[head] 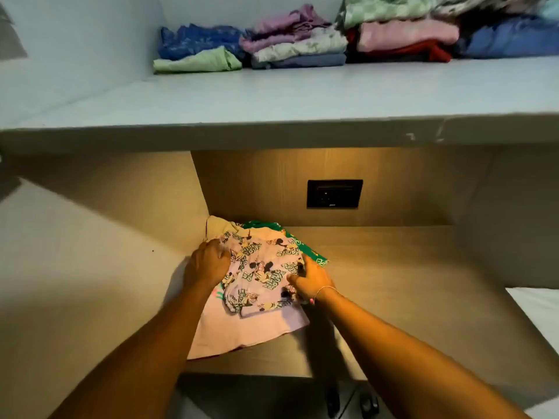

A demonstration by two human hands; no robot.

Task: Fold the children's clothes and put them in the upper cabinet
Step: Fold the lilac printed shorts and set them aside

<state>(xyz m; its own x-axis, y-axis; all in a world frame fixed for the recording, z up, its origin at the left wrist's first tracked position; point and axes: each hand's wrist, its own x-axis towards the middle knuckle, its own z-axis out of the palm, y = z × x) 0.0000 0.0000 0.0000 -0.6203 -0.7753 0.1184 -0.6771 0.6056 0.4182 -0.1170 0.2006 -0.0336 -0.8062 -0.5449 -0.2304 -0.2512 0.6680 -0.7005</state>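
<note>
While both hands work on the wooden counter (pixel 408 267), positions are given relative to the printed pink garment (pixel 260 267).
Left hand (pixel 205 264): on the garment's left edge, fingers curled into the cloth, gripping it.
Printed pink garment: on top of a small pile at the counter's left rear corner, crumpled, cartoon print facing up.
Plain pink garment (pixel 242 331): beneath it, spread toward the counter's front edge.
Green garment (pixel 305 246): beneath it, showing at the rear right.
Right hand (pixel 311 281): on its right edge, fingers pinching the cloth; thin bracelet (pixel 325 288) at the wrist.
Wall socket (pixel 334 193): behind and right of it, on the back panel.
Upper shelf (pixel 272 95): above it, holding folded clothes (pixel 302 43) in stacks along the rear.
</note>
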